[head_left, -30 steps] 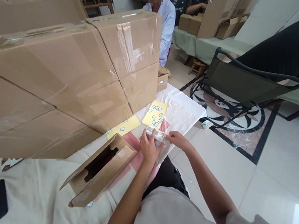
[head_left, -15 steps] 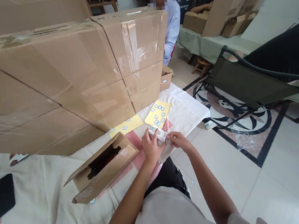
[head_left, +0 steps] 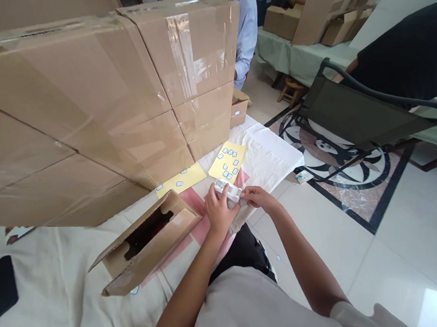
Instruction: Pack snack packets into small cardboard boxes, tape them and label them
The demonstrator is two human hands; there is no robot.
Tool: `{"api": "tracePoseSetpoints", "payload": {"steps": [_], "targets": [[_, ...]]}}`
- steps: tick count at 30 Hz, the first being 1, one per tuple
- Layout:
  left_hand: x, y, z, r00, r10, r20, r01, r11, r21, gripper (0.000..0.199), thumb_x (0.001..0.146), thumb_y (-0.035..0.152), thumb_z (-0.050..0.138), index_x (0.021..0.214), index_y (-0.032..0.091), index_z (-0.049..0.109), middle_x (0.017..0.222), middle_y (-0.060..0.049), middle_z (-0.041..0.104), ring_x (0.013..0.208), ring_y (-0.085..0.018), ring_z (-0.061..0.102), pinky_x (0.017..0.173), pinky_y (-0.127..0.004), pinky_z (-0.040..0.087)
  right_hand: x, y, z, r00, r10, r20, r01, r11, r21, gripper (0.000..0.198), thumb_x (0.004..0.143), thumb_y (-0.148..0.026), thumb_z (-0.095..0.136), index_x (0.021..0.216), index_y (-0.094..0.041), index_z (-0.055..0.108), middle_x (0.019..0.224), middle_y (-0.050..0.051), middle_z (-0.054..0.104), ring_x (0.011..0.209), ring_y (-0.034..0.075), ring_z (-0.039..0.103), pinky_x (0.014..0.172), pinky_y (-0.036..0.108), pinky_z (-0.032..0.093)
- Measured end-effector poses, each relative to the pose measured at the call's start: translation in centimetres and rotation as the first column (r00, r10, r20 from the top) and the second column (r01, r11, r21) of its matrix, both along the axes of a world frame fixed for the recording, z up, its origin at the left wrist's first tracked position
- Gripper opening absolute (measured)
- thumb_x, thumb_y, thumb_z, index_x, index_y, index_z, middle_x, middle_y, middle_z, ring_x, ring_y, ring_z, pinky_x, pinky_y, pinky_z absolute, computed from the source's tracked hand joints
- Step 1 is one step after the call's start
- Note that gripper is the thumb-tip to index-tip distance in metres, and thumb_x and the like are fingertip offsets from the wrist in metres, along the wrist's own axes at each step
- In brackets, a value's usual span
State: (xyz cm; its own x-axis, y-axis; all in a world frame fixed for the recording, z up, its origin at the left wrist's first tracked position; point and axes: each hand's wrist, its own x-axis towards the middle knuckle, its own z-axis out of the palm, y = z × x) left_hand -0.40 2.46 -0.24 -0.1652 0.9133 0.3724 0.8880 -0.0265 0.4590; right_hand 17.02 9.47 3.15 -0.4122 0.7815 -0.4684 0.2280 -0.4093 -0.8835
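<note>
A small white plastic device with a rectangular body, perhaps a label maker (head_left: 233, 193), is gripped in my left hand (head_left: 219, 211), whose fingers wrap over its top. Close against the device's right end is my right hand (head_left: 258, 197), its thumb and forefinger pinched together. Whatever lies between those fingertips is too small to make out. Just beyond the device lies a yellow sheet (head_left: 221, 157) bearing several small white labels with blue edges. Another yellow sheet (head_left: 187, 182) with similar labels lies by the boxes.
An open cardboard box (head_left: 176, 227) lies to the left on the cloth-covered table (head_left: 76, 275). Large taped cartons (head_left: 123, 100) form a wall ahead. A person in a light blue shirt (head_left: 246, 25) sits behind them. A folding chair (head_left: 346, 113) stands right, with someone in black beside it.
My view has shifted slightly, so the scene sits a little higher and further left. Both hands remain at the white device. The person in black at right has changed posture.
</note>
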Motion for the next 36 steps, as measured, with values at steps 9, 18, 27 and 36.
{"api": "tracePoseSetpoints", "payload": {"steps": [9,18,27,36], "targets": [[-0.1,0.0,0.3,0.999,-0.004,0.042,0.004,1.0,0.0,0.074,0.076,0.041,0.078,0.144,0.024,0.054,0.152,-0.021,0.04,0.134,-0.039,0.049,0.106,-0.052,0.043,0.0,-1.0,-1.0,0.996,-0.081,-0.026,0.084,0.986,0.144,0.045,0.069,-0.044,0.08,0.059,-0.021,0.042,0.05,-0.007,0.051,0.048,0.009,0.043,0.052,0.024,0.029],[-0.1,-1.4,2.3,0.991,-0.051,0.122,0.045,0.998,0.051,0.069,0.081,0.035,0.074,0.145,0.025,0.051,0.158,-0.02,0.037,0.141,-0.039,0.045,0.109,-0.052,0.043,0.8,-4.9,1.6,0.974,-0.115,-0.196,0.146,0.978,0.151,0.043,0.078,-0.058,0.074,0.08,-0.02,0.054,0.12,0.006,0.068,0.048,0.004,0.045,0.047,0.025,0.022],[-0.9,-8.9,8.5,0.703,-0.071,0.707,0.06,0.997,0.04,0.019,0.093,0.034,0.062,0.108,0.024,0.066,0.107,-0.007,0.071,0.102,-0.022,0.068,0.088,-0.036,0.053,-2.4,-10.5,6.0,0.93,0.183,-0.319,-0.088,0.953,0.288,0.022,0.086,-0.04,0.077,0.088,-0.023,0.062,0.124,0.006,0.059,0.078,0.013,0.061,0.068,0.03,0.05],[-5.5,-13.7,10.7,0.691,-0.021,0.722,-0.184,0.961,0.204,0.013,0.093,0.028,0.063,0.082,0.023,0.068,0.09,-0.002,0.061,0.089,-0.017,0.061,0.082,-0.031,0.048,-7.8,-11.7,6.9,0.953,0.275,0.126,-0.301,0.825,0.479,0.02,0.086,-0.036,0.07,0.098,-0.023,0.061,0.105,0.007,0.063,0.088,0.022,0.06,0.079,0.039,0.053]]}}
